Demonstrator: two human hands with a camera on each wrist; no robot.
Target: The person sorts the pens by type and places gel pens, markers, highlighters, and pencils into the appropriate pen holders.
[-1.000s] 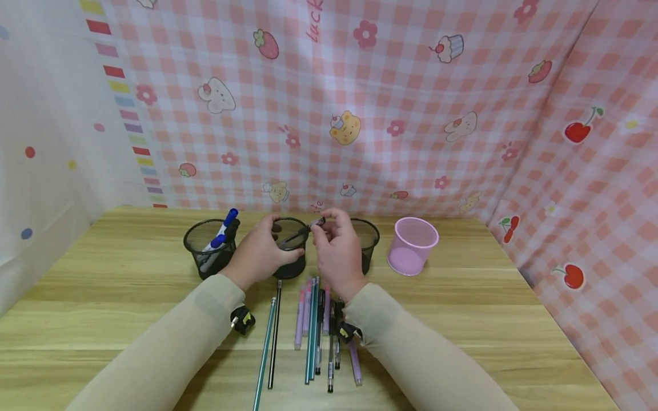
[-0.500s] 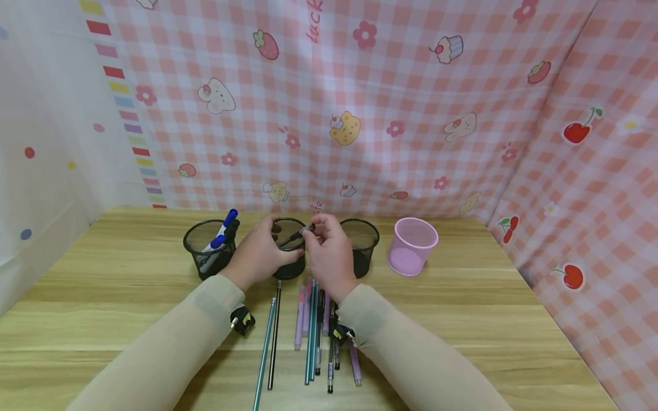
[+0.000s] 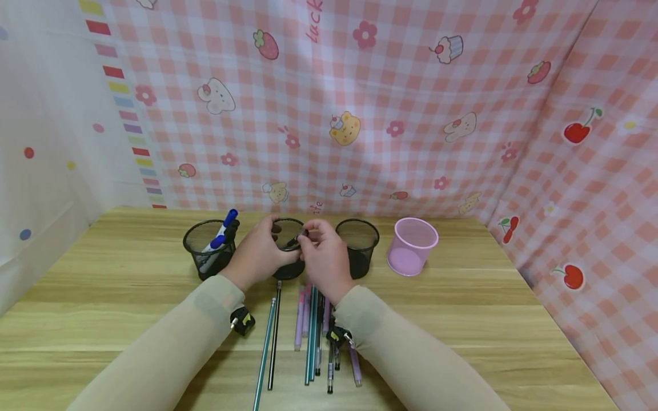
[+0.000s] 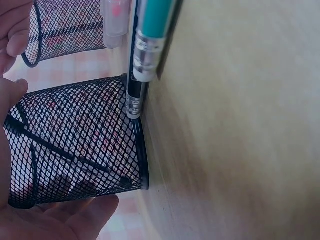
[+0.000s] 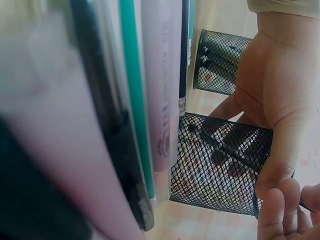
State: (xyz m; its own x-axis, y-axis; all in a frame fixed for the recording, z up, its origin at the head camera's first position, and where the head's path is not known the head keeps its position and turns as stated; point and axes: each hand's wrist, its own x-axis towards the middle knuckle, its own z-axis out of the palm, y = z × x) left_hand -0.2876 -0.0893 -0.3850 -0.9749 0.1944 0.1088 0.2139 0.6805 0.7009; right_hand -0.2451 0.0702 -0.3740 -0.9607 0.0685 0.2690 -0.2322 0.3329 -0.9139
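Note:
My left hand point(image 3: 259, 249) grips the second black mesh pen cup point(image 3: 289, 270) from the left, thumb near its front rim and fingers round the far side. Between the thumb and fingers of my right hand point(image 3: 326, 258) is the upper end of a slim black pen point(image 3: 293, 242), slanted down into that cup. Through the mesh in the left wrist view, the pen's shaft point(image 4: 65, 154) runs diagonally inside, its lower end near the base. In the right wrist view the fingers of both hands are close together at the cup's rim.
On the left stands a black mesh cup point(image 3: 197, 245) with blue-capped markers point(image 3: 218, 242). Right of my hands are another black mesh cup point(image 3: 360, 260) and a pink cup point(image 3: 408, 260). Teal pencils point(image 3: 264, 348), a black pencil point(image 3: 274, 348), purple highlighters point(image 3: 299, 325) and black pens point(image 3: 330, 371) lie in front.
My right hand has moved left and slightly down, so the pen sits deeper in the cup. More of the third mesh cup shows. My left hand has stayed on its cup.

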